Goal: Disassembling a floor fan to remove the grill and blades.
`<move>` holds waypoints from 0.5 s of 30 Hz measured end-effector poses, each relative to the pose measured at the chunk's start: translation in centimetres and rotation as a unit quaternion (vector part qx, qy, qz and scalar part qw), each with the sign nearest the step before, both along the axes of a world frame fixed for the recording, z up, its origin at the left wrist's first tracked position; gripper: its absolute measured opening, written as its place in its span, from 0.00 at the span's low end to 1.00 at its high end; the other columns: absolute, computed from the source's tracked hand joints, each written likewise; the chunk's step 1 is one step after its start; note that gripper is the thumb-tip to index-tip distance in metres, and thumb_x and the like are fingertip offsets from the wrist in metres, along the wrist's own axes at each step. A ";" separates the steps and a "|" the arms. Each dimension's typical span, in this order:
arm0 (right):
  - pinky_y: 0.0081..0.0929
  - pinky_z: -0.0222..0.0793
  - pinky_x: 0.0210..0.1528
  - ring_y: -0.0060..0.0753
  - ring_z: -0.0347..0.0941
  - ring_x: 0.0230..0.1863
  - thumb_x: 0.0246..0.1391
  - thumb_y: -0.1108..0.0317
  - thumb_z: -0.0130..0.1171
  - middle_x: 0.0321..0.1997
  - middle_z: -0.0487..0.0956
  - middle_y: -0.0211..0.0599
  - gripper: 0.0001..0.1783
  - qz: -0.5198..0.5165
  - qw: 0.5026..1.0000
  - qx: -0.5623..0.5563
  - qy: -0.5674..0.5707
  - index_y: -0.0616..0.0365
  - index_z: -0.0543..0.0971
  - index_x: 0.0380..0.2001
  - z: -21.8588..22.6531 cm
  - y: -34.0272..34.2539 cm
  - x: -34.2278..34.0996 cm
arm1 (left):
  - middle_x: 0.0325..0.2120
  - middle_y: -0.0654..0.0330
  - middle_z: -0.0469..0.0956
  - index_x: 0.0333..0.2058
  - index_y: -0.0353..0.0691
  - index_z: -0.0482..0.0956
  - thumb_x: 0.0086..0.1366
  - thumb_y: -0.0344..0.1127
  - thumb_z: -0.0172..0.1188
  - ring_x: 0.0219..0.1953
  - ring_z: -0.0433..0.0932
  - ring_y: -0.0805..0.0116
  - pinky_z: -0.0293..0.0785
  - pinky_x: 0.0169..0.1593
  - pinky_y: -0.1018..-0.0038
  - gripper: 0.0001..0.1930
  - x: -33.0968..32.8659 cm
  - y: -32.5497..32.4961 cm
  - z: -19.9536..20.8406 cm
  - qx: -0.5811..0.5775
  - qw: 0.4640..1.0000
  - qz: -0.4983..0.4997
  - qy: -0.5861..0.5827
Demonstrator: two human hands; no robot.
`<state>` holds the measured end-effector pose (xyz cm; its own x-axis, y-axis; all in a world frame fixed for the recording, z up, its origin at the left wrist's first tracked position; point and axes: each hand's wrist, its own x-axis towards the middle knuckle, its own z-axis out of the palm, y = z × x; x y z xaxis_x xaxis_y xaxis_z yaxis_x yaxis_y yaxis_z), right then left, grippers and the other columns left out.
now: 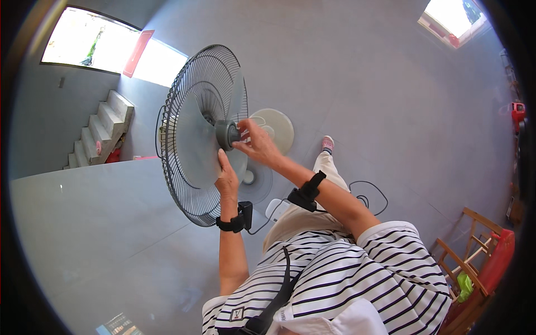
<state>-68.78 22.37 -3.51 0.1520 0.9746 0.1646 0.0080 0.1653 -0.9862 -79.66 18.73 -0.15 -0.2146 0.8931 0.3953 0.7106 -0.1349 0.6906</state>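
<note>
An electric fan (204,72) stands upright in front of me, its dark wire rear guard behind pale translucent blades (192,148). No front guard covers the blades. At their centre is a round grey hub (223,135) with a smaller knob (235,134) projecting toward the right. My right hand (261,145) pinches this knob between thumb and fingers. Below the hub, my left hand (226,181) grips a blade, its thumb pointing up along the near face; the blade partly hides its other fingers. Both wrists wear black strapped devices.
On the floor behind the fan lies a round pale disc (283,129). A dark cable (386,202) loops beside my leg, near a small white object (276,210). Concrete stairs (95,137) rise at the far left. A wooden chair frame (460,262) stands at the right.
</note>
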 end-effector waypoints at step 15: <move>0.28 0.69 0.24 0.32 0.72 0.19 0.52 0.55 0.50 0.24 0.74 0.42 0.20 0.087 0.991 -0.091 0.054 0.65 0.69 0.35 1.5 -0.2 1.4 | 0.32 0.48 0.75 0.37 0.26 0.72 0.63 0.35 0.48 0.33 0.73 0.56 0.68 0.39 0.68 0.14 -0.1 -0.2 0.8 -0.068 0.998 -0.005 -0.017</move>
<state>-67.42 22.14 -2.02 -0.0140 0.9996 -0.0233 -0.1126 -0.0248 -0.9933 -79.73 18.52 0.67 -0.2166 0.9402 0.2627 0.6861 -0.0448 0.7261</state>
